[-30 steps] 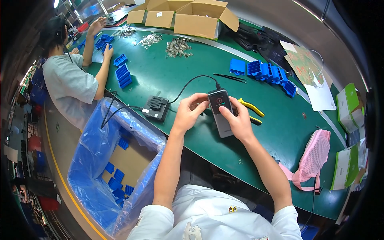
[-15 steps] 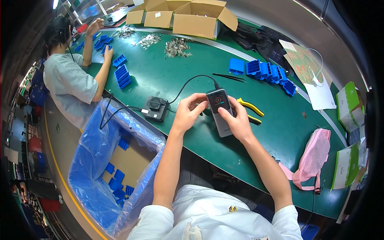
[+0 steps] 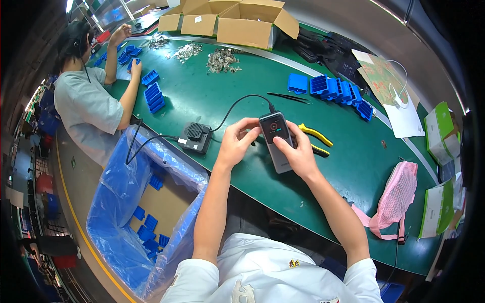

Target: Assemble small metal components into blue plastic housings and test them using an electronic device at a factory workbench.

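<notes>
A slim grey handheld device (image 3: 279,157) with a black, lit screen is tilted over the green table in front of me. My right hand (image 3: 298,154) grips it from the right, the thumb lying across its face just below the screen. On its upper left side, my left hand (image 3: 237,142) holds the edge with its fingertips, thumb and index finger bent toward it. A black cable (image 3: 235,107) runs from the device's top end to a black box with a round grille (image 3: 195,136) at the table's near edge. Yellow-handled pliers (image 3: 317,136) lie just behind my right hand.
Black tweezers (image 3: 289,97) and a row of blue slotted trays (image 3: 336,90) lie farther back. A blue-lined bin (image 3: 108,202) with blue parts stands left. Metal-piece piles (image 3: 222,60), cardboard boxes (image 3: 247,30) and a pink pouch (image 3: 396,194) surround the work area. A co-worker (image 3: 88,96) sits far left.
The device and both hands have shifted very slightly to the left. My grip on it is the same, and the display on its screen looks a little different.
</notes>
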Motion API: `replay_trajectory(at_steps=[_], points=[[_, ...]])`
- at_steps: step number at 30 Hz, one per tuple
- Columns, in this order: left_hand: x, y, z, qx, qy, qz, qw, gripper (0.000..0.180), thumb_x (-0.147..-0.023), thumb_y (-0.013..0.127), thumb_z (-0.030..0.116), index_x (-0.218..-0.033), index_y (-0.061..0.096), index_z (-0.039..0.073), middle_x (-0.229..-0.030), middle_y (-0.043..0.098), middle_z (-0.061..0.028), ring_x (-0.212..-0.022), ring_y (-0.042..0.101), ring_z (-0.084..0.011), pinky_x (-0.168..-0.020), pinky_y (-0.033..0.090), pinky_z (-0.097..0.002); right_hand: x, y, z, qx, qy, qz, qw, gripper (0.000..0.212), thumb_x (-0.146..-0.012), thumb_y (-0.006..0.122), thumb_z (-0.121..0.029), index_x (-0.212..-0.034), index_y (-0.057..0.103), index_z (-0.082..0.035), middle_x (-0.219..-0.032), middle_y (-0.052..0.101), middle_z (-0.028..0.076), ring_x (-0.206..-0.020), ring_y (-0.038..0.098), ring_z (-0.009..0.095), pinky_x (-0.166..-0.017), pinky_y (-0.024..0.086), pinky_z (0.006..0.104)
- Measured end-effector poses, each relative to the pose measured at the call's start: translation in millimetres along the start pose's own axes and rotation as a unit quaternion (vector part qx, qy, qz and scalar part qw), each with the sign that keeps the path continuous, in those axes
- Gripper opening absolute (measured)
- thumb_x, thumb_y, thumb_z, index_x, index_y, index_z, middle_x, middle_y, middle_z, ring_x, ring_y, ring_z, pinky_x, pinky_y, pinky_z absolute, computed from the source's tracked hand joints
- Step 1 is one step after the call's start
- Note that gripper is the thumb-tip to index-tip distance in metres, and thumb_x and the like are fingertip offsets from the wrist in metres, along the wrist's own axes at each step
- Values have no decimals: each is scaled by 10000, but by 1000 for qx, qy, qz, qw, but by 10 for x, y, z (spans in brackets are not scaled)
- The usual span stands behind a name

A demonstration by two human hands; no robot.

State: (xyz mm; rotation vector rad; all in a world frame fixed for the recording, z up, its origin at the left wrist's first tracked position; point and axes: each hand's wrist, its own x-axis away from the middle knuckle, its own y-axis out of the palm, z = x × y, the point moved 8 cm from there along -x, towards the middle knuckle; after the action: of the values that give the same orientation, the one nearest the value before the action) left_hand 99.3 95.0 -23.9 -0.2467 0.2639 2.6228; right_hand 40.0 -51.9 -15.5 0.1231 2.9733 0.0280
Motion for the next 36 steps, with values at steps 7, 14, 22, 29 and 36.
replay_trajectory(at_steps=[7,14,22,29,36], points=[[-39,-153,22,79,40,66,994,244,-926,604,186,-1038,678,-18,-913,604,-7,-809,551,-69,-668,408,-199,16,115,-293,212,-9,-38,976,604,-731,732,-305,-1160,538,74,-982,633,232,-890,646,289,-798,496,349],[-80,-70,-91,36,-29,62,997,176,-864,660,161,-941,699,7,-821,646,7,-778,568,-78,-717,443,-224,131,176,-615,390,-127,-23,912,554,-713,738,-270,-1155,556,10,-1026,626,220,-939,614,371,-815,485,411],[-50,-159,-282,121,-60,73,988,96,-871,638,78,-904,661,-10,-874,666,-36,-796,611,-100,-743,480,-233,151,261,-560,443,-106,-27,890,553,-705,744,-216,-1158,542,30,-1035,612,204,-964,588,376,-838,470,420],[-38,-123,-330,118,-54,112,985,96,-893,621,99,-895,642,5,-850,649,-37,-750,597,-101,-692,480,-228,36,163,-445,387,-44,-71,918,556,-713,717,-285,-1135,569,45,-1022,630,215,-930,605,372,-831,474,413],[-131,-98,-394,218,-88,144,961,167,-885,658,187,-940,643,30,-834,641,-36,-723,595,-93,-607,473,-220,147,-11,-490,399,-48,-95,911,551,-686,744,-268,-1116,591,42,-952,650,223,-867,632,356,-793,491,403]])
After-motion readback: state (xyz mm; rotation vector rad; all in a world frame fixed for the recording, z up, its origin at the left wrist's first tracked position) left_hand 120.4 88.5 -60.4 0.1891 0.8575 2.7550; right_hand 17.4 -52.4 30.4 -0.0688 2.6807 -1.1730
